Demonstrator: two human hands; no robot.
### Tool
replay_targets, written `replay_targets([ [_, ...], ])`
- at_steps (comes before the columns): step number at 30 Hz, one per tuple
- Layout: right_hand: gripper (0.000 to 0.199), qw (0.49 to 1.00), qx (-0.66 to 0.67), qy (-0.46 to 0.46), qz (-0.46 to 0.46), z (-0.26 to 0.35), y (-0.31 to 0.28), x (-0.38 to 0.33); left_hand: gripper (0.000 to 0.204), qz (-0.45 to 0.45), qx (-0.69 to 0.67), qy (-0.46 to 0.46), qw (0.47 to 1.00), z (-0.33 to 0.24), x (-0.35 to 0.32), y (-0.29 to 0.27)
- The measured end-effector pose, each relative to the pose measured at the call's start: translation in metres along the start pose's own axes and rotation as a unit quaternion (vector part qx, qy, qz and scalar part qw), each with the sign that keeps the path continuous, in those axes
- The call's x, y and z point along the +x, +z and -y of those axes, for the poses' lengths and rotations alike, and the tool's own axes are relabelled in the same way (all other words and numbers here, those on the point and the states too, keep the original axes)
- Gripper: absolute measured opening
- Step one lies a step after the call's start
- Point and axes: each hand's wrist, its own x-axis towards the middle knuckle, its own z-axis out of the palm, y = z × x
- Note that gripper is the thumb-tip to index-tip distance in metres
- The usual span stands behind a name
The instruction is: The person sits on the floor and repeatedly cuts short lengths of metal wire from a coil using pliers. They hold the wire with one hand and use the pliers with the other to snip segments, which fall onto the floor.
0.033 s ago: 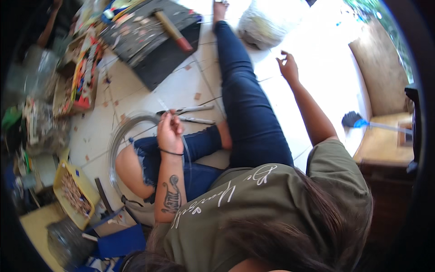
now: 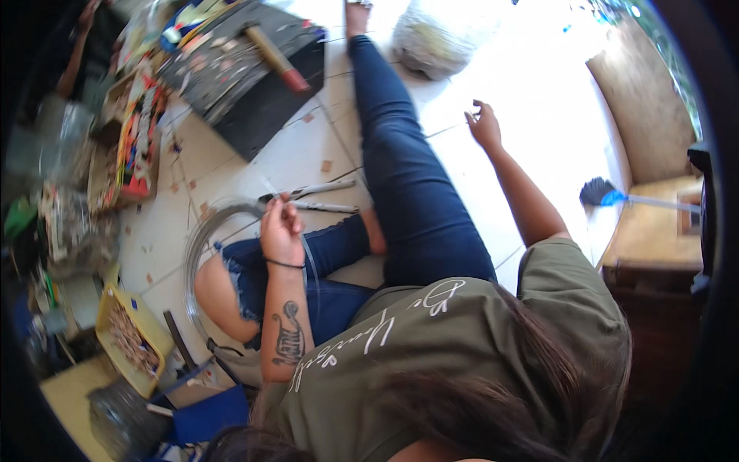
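Observation:
My left hand (image 2: 282,233) is closed, fingertips pinched on a thin clear wire. A short end sticks up past the fingers, and a strand runs down beside the wrist over my jeans. Near that hand, a coil of the wire (image 2: 189,266) lies around my bent knee. Pliers with pale grey handles (image 2: 327,206) rest on the floor just beyond the fingers, their jaws partly hidden by the hand. My right hand (image 2: 485,129) is held out to the right of my stretched leg, fingers loosely curled and apart; no held thing shows against the glare.
A hammer (image 2: 275,58) lies on a dark board (image 2: 265,115) strewn with scraps. On the left stand a cluttered box (image 2: 123,165) and a yellow tray (image 2: 105,308) of small brown pieces. A full pale sack (image 2: 435,42) stands ahead; a blue-and-black brush (image 2: 608,196) is at right.
The view has shifted slightly, so the floor things sit a little further left. My left hand keeps its pinch on the wire; my right hand appears slightly lower.

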Motion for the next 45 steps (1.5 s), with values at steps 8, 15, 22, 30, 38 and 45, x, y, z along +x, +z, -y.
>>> replay_targets([
  [8, 0.059, 0.996, -0.063, 0.028, 0.055, -0.109, 0.088, -0.089, 0.018, -0.005, 0.165, 0.001, 0.986, 0.017, -0.002, -0.009],
  [15, 0.062, 0.987, 0.012, -0.138, 0.086, -0.073, 0.119, -0.086, 0.018, -0.031, 0.216, -0.005, 0.976, 0.015, -0.005, 0.000],
  [22, 0.043, 0.949, 0.312, 0.019, -0.040, -0.050, 0.105, -0.069, 0.021, -0.079, 0.201, -0.057, 0.975, 0.011, -0.005, 0.019],
  [30, 0.033, 0.880, 0.309, -0.359, 0.022, 0.062, 0.008, -0.068, 0.019, -0.056, 0.190, -0.039, 0.979, 0.015, -0.008, 0.038],
  [38, 0.056, 0.791, -0.159, -0.519, 0.283, 0.174, 0.126, -0.163, 0.026, -0.016, 0.104, -0.013, 0.994, -0.005, -0.038, 0.035],
  [45, 0.060, 0.786, -0.194, -0.492, 0.320, 0.182, 0.148, -0.158, 0.020, -0.011, 0.049, -0.007, 0.999, -0.023, -0.048, 0.015],
])
